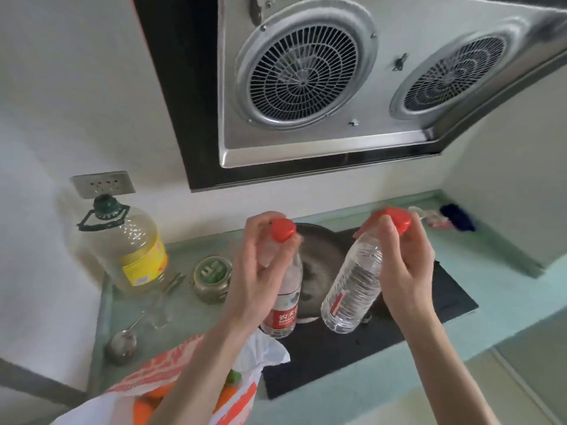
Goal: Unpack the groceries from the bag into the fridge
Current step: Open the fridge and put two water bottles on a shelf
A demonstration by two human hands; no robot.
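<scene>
I hold two clear water bottles with red caps above the counter. My left hand (256,265) grips the neck of the left bottle (283,305), which hangs upright with a red label. My right hand (405,265) grips the neck of the right bottle (352,289), which tilts with its base toward the left. Below my left forearm lies the white and orange plastic grocery bag (171,375), open, with orange items and something green inside. No fridge is in view.
A black cooktop (337,357) with a dark pan (319,256) sits on the green counter (491,286). At the left stand a large oil jug (129,250), a round tin (211,279), small glasses and a metal ladle (121,343). A range hood (306,78) hangs overhead.
</scene>
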